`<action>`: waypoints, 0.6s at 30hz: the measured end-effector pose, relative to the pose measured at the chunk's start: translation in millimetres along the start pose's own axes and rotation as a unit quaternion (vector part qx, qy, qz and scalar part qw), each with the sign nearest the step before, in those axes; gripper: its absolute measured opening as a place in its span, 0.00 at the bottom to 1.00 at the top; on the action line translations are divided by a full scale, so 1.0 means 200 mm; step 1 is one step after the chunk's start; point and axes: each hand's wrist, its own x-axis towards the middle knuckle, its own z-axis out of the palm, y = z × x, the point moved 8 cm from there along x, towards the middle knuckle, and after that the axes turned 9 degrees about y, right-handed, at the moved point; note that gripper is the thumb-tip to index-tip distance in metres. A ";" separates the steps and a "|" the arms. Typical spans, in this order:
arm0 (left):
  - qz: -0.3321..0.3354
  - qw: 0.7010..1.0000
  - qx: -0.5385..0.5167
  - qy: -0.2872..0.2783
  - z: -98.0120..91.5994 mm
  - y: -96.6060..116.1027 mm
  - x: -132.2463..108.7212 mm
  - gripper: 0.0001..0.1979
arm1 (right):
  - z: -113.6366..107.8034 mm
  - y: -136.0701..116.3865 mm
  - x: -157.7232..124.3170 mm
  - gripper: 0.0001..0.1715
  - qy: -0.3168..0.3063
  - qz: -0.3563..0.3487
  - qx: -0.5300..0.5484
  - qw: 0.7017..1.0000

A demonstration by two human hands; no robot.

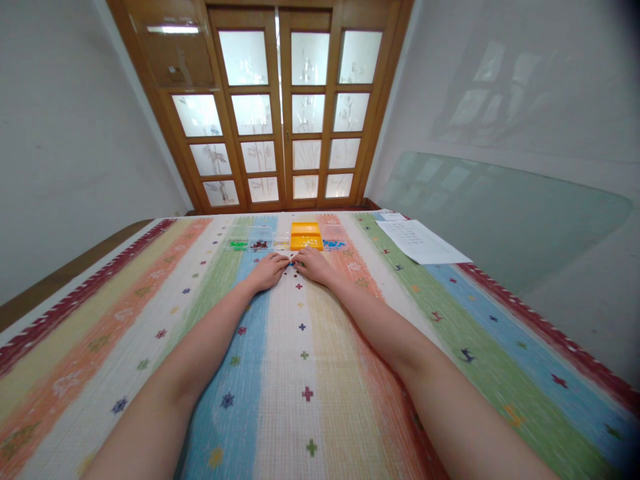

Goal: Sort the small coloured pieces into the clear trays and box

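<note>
2 hands meet over tiny pieces (292,267) on a striped cloth (300,373).

Both arms stretch far forward; the left hand (269,271) and right hand (313,265) lie knuckles-up on the cloth, fingertips almost touching. The fingers look curled and close together, but at this size I cannot tell whether either hand pinches a piece. The dark pieces sit between the fingertips, just in front of an orange tray (306,235). Clear boxes (249,241) with green, red and blue bits flank the tray. 1 paper (420,241) lies to the right.
</note>
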 end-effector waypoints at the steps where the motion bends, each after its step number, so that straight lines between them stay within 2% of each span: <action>1: -0.003 1.000 -0.002 0.004 0.00 0.00 0.00 0.21 | 0.00 0.00 0.00 0.08 0.000 0.003 -0.001 1.000; 6: -0.022 0.999 -0.011 0.034 -0.03 -0.01 -0.01 0.21 | 0.01 0.03 0.00 0.06 -0.006 0.023 0.006 1.000; 10: -0.050 0.997 -0.012 0.062 -0.05 -0.04 -0.01 0.22 | 0.02 0.04 0.00 0.08 -0.010 0.030 0.009 0.999; 18: -0.136 0.978 -0.048 0.150 -0.12 -0.19 -0.03 0.26 | 0.01 0.02 -0.01 0.09 -0.021 0.024 0.017 0.999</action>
